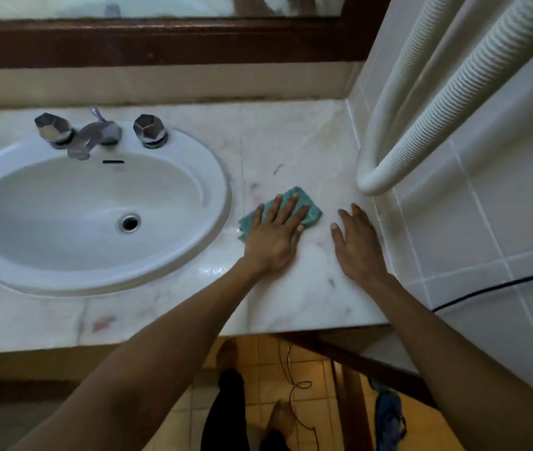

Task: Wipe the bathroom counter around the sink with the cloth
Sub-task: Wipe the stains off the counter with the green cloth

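So the cloth (pixel 294 203) was a small teal rag, folded or bunched into a rough pad, lying flat on the marble surface (pixel 291 151) just to the right of the sink (pixel 96 203), close to its rim but not on it. Its far corner and right edge stuck out past the fingers; the rest was covered. The left hand (pixel 275 236) lay palm down on top of it, fingers spread and fairly straight, pointing away from the sink's front edge toward the back wall, so the grip was flat and open, pressing rather than pinching. The right hand (pixel 356 245) rested farther right of the sink, palm down on bare marble beside the tiled wall (pixel 486 206), fingers together, empty, not touching the cloth. Both forearms reached in from below, bare.
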`<act>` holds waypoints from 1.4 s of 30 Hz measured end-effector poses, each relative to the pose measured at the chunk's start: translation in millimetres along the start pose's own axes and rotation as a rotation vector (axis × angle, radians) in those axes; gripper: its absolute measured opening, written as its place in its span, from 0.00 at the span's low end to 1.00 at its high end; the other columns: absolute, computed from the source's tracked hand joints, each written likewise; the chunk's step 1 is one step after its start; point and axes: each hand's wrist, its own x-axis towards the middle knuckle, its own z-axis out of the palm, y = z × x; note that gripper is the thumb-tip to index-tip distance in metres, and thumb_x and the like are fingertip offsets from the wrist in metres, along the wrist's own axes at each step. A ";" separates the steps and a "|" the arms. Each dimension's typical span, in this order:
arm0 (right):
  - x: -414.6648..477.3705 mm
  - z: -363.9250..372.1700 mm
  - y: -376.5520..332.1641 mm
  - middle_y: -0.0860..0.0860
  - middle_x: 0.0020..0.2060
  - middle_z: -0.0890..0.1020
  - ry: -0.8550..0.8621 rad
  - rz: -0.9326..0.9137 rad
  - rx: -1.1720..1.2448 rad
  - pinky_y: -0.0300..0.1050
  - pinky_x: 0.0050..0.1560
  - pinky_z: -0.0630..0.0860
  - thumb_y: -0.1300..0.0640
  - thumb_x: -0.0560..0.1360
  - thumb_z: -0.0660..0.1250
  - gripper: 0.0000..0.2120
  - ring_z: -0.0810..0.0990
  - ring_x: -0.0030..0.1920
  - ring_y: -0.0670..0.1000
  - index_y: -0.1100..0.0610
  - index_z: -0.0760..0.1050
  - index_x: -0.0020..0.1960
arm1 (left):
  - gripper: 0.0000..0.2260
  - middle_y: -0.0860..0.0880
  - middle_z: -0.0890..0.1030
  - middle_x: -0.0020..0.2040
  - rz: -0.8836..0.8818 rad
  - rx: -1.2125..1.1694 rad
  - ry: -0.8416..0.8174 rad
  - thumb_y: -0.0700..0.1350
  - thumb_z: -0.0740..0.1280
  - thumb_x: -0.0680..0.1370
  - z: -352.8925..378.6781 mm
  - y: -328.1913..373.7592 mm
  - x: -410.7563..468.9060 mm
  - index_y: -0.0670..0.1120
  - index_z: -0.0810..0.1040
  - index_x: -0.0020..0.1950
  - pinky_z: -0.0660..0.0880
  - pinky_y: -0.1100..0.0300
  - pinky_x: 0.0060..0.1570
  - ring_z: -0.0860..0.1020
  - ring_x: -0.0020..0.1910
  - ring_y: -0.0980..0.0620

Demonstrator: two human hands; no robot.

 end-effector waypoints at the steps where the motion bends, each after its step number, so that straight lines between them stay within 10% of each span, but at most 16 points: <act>1: -9.2 0.1 1.2 0.58 0.79 0.59 -0.005 -0.011 0.008 0.52 0.79 0.53 0.48 0.84 0.52 0.25 0.55 0.79 0.57 0.58 0.62 0.77 | 0.24 0.56 0.47 0.83 0.010 0.002 -0.011 0.58 0.45 0.85 3.0 3.6 -19.1 0.60 0.51 0.82 0.42 0.43 0.78 0.44 0.82 0.49; 30: -86.7 121.6 -306.8 0.58 0.77 0.64 -0.252 -0.487 0.031 0.53 0.78 0.54 0.47 0.84 0.53 0.24 0.60 0.78 0.57 0.59 0.66 0.75 | 0.22 0.57 0.45 0.82 0.028 0.106 -0.045 0.56 0.45 0.86 -55.1 -207.1 -309.7 0.61 0.48 0.81 0.42 0.48 0.79 0.40 0.81 0.54; 42: -115.1 196.5 -449.8 0.54 0.48 0.82 -0.336 -0.498 -0.084 0.50 0.46 0.70 0.42 0.84 0.48 0.22 0.79 0.49 0.59 0.56 0.74 0.56 | 0.23 0.60 0.44 0.82 -0.151 0.074 0.003 0.58 0.44 0.86 -132.8 -411.4 -402.2 0.63 0.47 0.81 0.42 0.50 0.79 0.40 0.81 0.57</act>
